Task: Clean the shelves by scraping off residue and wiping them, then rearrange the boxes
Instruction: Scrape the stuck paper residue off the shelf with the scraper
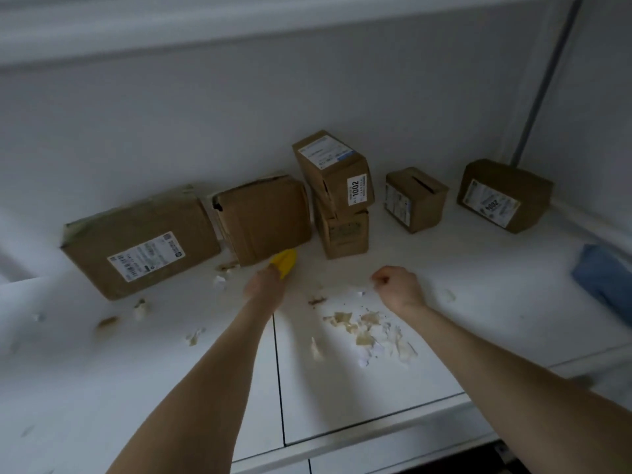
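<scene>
On the white shelf (478,295) my left hand (263,283) grips a yellow scraper (284,262), its blade near the base of the middle cardboard box (263,217). My right hand (398,287) hovers over the shelf with fingers curled; I cannot tell whether it pinches a small scrap. A patch of torn tan and white residue (369,331) lies just in front of the right hand. Loose scraps (140,307) are scattered to the left. A large labelled box (140,239) sits at the left.
Two stacked boxes (337,193) stand behind the hands, with a small box (415,200) and another labelled box (502,196) further right. A blue cloth (605,278) lies at the right edge. The shelf's back wall is close behind the boxes.
</scene>
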`<state>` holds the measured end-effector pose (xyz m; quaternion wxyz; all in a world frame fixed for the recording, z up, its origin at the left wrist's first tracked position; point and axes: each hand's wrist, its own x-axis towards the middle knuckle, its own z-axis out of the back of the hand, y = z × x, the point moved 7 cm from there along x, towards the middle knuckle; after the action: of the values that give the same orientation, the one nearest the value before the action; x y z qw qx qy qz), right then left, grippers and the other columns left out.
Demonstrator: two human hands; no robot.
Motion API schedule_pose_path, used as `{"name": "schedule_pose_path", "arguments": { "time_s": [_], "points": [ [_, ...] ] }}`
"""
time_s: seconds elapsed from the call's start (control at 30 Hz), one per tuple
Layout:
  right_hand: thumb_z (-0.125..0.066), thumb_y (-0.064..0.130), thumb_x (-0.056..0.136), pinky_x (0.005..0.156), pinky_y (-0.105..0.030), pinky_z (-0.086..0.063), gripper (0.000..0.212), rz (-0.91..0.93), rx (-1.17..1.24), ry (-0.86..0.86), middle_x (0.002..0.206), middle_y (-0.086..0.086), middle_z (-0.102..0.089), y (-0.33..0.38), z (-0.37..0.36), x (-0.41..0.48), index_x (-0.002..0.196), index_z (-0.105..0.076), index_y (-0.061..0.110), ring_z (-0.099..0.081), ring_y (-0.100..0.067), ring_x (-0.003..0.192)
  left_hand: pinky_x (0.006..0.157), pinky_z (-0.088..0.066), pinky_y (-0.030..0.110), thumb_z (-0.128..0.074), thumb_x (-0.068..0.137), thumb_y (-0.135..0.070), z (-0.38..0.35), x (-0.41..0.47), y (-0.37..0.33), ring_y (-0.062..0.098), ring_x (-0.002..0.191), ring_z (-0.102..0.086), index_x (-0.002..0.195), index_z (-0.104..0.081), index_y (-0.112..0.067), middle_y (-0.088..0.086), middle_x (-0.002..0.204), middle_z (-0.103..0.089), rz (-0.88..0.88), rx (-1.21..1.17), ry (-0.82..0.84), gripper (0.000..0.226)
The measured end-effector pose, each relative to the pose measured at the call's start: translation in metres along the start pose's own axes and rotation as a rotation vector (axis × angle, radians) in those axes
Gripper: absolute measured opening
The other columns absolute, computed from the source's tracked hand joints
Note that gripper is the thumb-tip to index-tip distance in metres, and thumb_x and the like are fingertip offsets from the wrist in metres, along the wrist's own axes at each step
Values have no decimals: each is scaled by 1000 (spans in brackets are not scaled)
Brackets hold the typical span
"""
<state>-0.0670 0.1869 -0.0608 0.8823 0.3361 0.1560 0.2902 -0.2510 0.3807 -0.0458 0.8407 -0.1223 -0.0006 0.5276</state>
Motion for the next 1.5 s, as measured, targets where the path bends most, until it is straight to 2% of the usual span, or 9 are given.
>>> {"name": "schedule_pose_path", "arguments": {
  "time_s": [0.1,0.23,0.4,0.53,0.67,0.87,1.03,1.23,1.5],
  "points": [
    [-53,12,91,91,-31,-51,24,-30,15,-9,112,-3,-69,-17,2,-4,102,-71,23,-63,-24,101,96,-43,40,-28,101,-16,-14,-10,-8,31,121,-52,133,-48,-11,15,133,-53,-1,47,72,38],
    [-53,13,90,91,-33,-51,23,-48,19,-18,111,-3,-69,-22,2,-8,98,-71,24,-63,-25,102,99,-39,38,-25,102,-32,-27,-41,-54,31,123,-49,135,-46,-14,14,138,-49,-226,-33,173,43],
    [-50,19,93,85,-34,-53,23,10,-14,-11,109,-6,-69,1,-6,-15,101,-70,24,-63,-28,100,94,-42,34,-30,103,-27,-26,-65,-74,31,116,-53,125,-54,-10,15,129,-56,-463,-110,207,37],
    [-47,16,93,88,-32,-52,27,5,26,-10,113,-2,-68,3,-1,-18,107,-69,24,-63,-25,101,84,-48,39,-29,102,-19,1,-40,-32,35,103,-61,120,-52,-7,19,113,-63,-214,-101,-24,32],
    [-47,13,92,88,-31,-52,28,-18,28,-13,112,-1,-68,-5,2,-23,105,-69,24,-63,-24,101,95,-44,40,-30,101,-17,-5,-21,11,33,118,-55,130,-49,-7,18,129,-56,55,-35,22,37],
    [-49,15,91,90,-31,-51,25,-25,2,-21,112,-1,-68,-8,5,-20,101,-70,25,-62,-24,102,100,-39,38,-27,102,-31,-32,-50,-51,31,124,-49,135,-46,-15,13,138,-49,-208,-24,182,41],
    [-47,19,95,87,-32,-50,26,19,-23,-21,114,-7,-67,9,5,-18,109,-68,23,-61,-28,104,88,-43,35,-33,101,-23,-23,-60,-82,33,108,-55,110,-58,-2,19,119,-59,-476,-119,245,34],
    [-46,16,94,91,-34,-52,28,-5,16,-10,114,-4,-68,7,3,-9,108,-69,23,-63,-25,103,82,-47,37,-30,101,-19,14,0,-21,35,106,-60,120,-56,-8,18,116,-62,-125,-96,-83,33],
    [-44,14,95,90,-32,-51,31,-44,-44,-15,119,-3,-66,2,-8,-1,113,-68,22,-62,-25,106,108,-31,41,-27,103,-22,-12,20,-14,31,137,-34,148,-27,-18,5,153,-30,-69,-40,108,45]
  ]
}}
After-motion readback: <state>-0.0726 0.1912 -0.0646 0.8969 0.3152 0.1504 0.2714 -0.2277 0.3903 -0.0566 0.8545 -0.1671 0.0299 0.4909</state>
